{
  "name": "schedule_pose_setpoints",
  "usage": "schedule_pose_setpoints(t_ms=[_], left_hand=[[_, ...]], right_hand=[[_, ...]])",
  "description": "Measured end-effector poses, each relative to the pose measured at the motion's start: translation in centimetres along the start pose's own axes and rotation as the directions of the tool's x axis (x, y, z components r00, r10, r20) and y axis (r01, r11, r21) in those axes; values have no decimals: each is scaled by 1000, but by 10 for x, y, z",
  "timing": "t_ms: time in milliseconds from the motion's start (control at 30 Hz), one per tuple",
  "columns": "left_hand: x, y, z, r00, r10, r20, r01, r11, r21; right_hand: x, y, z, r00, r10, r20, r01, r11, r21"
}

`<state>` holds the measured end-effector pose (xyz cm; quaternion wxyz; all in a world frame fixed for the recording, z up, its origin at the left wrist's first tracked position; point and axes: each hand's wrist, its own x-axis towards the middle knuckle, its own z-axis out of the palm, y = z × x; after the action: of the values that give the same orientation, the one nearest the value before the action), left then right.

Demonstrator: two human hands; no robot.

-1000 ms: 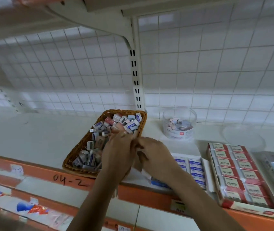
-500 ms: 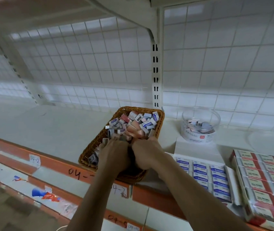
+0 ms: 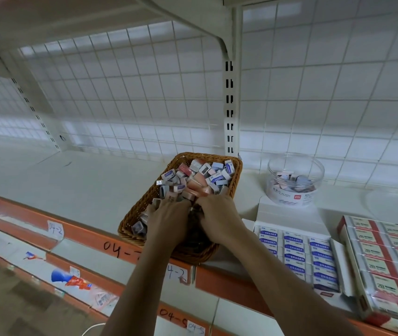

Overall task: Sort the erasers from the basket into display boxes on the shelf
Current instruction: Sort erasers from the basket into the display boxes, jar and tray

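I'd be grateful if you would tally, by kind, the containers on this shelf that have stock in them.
Wicker basket: 1
Clear round tub: 1
Open display boxes: 2 (blue-labelled box, red-labelled box)
Total: 4
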<state>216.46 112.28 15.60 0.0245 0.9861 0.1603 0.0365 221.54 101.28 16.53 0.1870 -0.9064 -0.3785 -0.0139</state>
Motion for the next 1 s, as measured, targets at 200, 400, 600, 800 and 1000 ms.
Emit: schedule_pose_setpoints(t_ms=[200,400,600,800,1000], left_hand=[[-4,-1,-2,993,15,-119,-46,964,-261],[-13,-6,-9,953,-72,-294,-101,841,-532],[-17,-4,-8,901,-45,-432,-209,826,-523],[-17,13,-16,881,-30,-473,-252,816,-521],[-14,57,-19,935,7,-356,-269,667,-695]], right_hand=[[-10,4,-3,995,10,-104,14,972,234],[-29,8,-14,972,61,-225,53,882,468],[-62,26,-22,922,199,-333,20,834,552],[-95,56,-35,938,270,-217,-137,866,481],[-120,68,-42,982,185,-26,-167,931,324]])
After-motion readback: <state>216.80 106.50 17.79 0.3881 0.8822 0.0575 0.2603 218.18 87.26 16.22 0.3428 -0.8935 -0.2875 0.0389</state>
